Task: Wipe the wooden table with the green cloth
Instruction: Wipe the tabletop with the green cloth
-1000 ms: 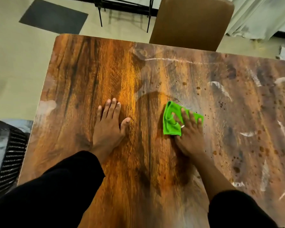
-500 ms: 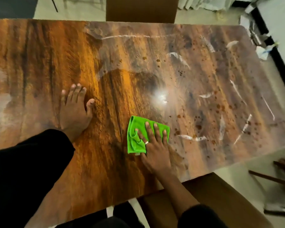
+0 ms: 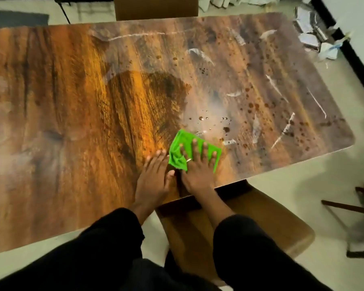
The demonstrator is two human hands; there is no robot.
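Stains (image 3: 251,105) dot wooden table (image 3: 72,106); right hand (image 3: 198,172) spread on green cloth (image 3: 182,139), left hand (image 3: 153,179) flat beside.

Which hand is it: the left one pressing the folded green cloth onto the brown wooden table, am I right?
Not quite. The right hand presses the folded green cloth onto the brown wooden table, fingers spread over it; the left hand lies flat on bare wood beside it. The head view shows this.

Cloth (image 3: 176,161): on table (image 3: 72,122), near front edge.
Right hand (image 3: 198,175): on cloth.
Left hand (image 3: 153,181): on table, left of cloth.
Near chair (image 3: 271,217): before table, partly under.
Far chair (image 3: 156,9): behind table.
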